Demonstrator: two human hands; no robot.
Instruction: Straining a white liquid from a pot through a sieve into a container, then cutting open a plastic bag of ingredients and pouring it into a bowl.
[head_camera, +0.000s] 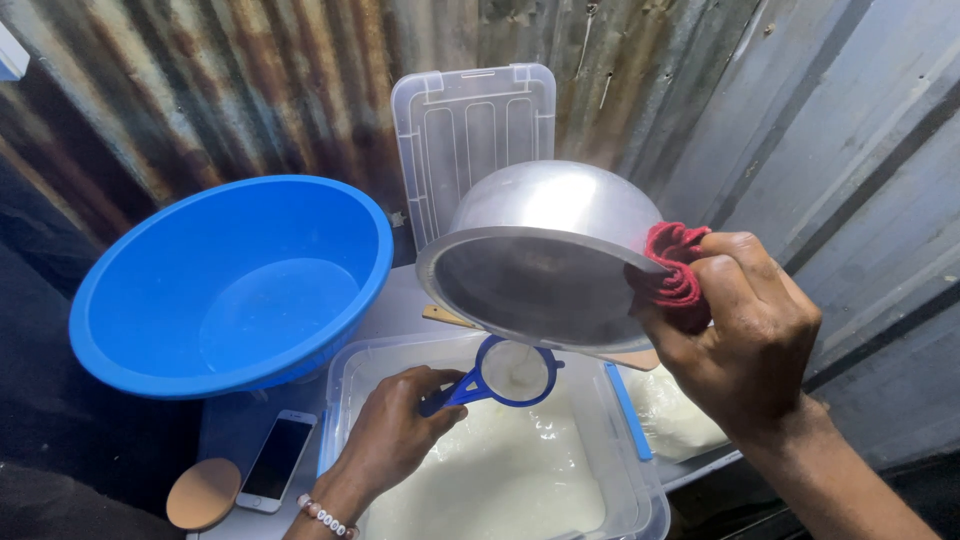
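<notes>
In the middle of the frame the right hand (745, 335) grips the rim of a metal pot (545, 255) through a red cloth (675, 265), fingers closed over cloth and rim, and holds the pot tilted steeply with its mouth facing down and forward. A thin white stream falls from the pot's lower lip into a small blue strainer (513, 372) just beneath it. The left hand (395, 435), lower centre, is closed around the strainer's handle and holds it over a clear plastic tub (640, 480) filled with milky white liquid; a bead bracelet (322, 516) sits on that wrist. A large blue basin (235, 285) leans at the left of the frame. A clear plastic lid (470, 130) stands against the rusty corrugated wall at top centre. On the table at lower left lie a white phone (278, 458) and a round wooden disc (203, 493)
</notes>
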